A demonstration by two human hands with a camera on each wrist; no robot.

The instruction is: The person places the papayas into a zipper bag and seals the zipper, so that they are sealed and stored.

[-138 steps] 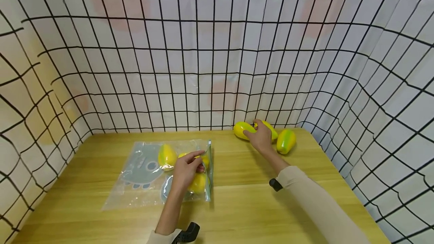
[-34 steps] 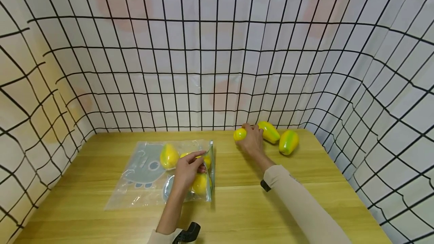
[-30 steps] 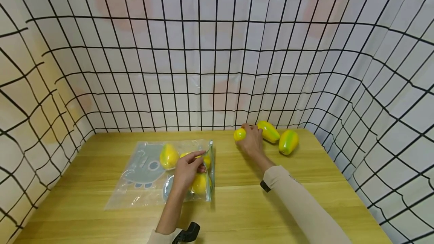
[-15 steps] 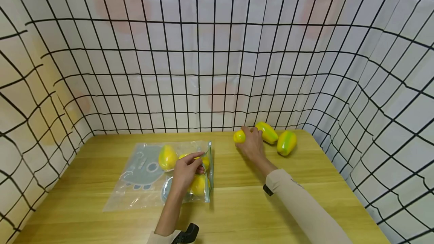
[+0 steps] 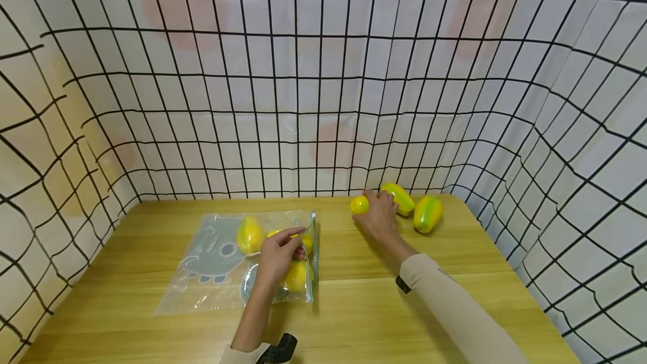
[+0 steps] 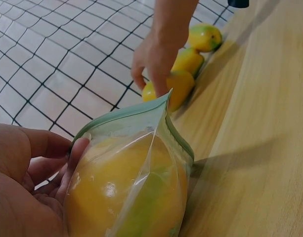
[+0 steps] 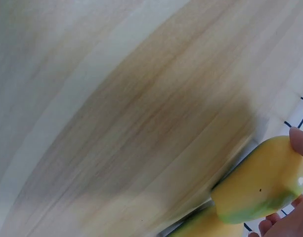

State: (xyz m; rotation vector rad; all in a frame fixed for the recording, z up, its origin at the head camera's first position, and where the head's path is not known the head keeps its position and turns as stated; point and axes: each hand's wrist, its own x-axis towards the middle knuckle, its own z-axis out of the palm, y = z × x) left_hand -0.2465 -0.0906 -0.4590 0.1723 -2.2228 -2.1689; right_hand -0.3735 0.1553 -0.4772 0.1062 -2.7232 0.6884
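- Left hand (image 5: 275, 254): grip pinching the rim of a clear, cartoon-printed bag (image 5: 214, 301) on the table's (image 5: 359, 310) left.
- Right hand (image 5: 380, 215): grip around a yellow fruit (image 5: 359, 205), far right.
- Sleeve marking (image 5: 446, 274): too small to read.

This looks like a small screened work booth: a wood-grained table (image 5: 359, 319) closed in at the back and both sides by pale walls (image 5: 333, 55) crossed by a black grid (image 5: 321, 77), faint pink patches (image 5: 202, 16) showing on the back one. Whether it stands in a home, lab or office cannot be told, since walls fill the view beyond the table.
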